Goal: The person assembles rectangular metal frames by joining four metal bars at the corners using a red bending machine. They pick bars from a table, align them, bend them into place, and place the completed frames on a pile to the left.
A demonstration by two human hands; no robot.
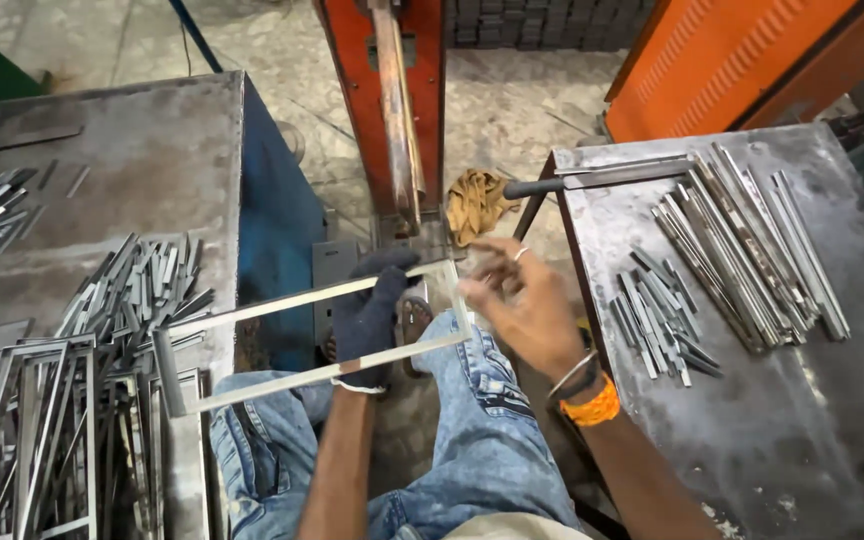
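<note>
My left hand (pixel 370 312), in a dark glove, grips a rectangular frame of flat steel strips (pixel 292 300) across its two long bars, holding it level over my lap. My right hand (pixel 518 300), bare with an orange wristband and a bangle, touches the frame's right end bar with curled fingers. The frame's left end reaches over the edge of the left table (pixel 152 150). Just beyond the frame's right end stands an orange-red machine with a long upright lever arm (pixel 397 110).
The left table carries a heap of short steel strips (pixel 137 290) and several finished frames (pixel 32 430). The right table (pixel 802 430) holds long strips (pixel 752 240) and short strips (pixel 657 320). A crumpled tan rag (pixel 474 203) lies on the floor. I sit in blue jeans.
</note>
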